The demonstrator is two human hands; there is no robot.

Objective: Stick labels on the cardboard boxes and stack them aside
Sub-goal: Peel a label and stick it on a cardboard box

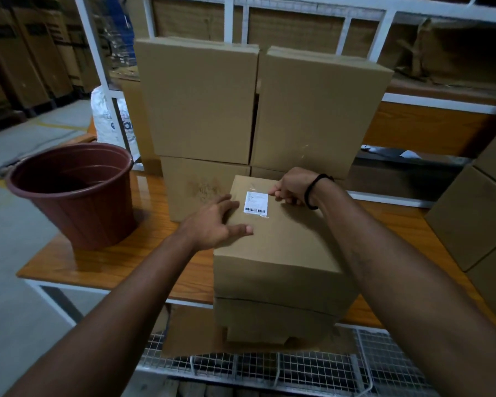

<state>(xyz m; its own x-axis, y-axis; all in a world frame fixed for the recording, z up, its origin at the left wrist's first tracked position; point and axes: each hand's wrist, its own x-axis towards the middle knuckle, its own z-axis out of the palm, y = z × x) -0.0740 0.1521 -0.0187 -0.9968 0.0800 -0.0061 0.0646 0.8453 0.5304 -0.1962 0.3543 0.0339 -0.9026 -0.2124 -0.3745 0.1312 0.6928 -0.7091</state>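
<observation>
Label (256,203) on box (281,242) top, right fingers (279,192) pinching its edge, left fingers (226,204) flat just beside

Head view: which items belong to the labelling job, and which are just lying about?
Job: front cardboard box, barcode label on it, left hand, right hand, stacked boxes behind.
Lying about: brown plastic bucket, white sack.
</observation>
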